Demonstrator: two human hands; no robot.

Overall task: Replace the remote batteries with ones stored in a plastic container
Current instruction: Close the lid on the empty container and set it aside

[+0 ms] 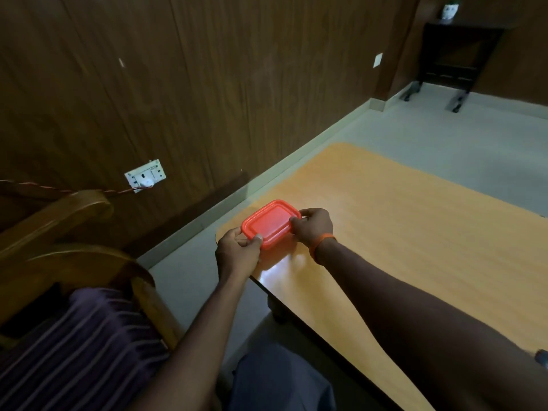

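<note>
A small plastic container with a red lid [271, 223] sits at the near left corner of the orange-brown table [400, 232]. My left hand [237, 252] grips its near left corner, thumb on the lid's edge. My right hand [314, 226] holds its far right end, fingers curled over the rim. The lid lies closed on the container, so its contents are hidden. A dark object [542, 358] peeks out at the right frame edge behind my right forearm; I cannot tell what it is.
A wooden chair with a striped purple cushion [74, 336] stands at my left. A wall socket [145, 176] with a plugged cable is on the panelled wall. A dark side table [450, 54] stands at the far right on the pale floor.
</note>
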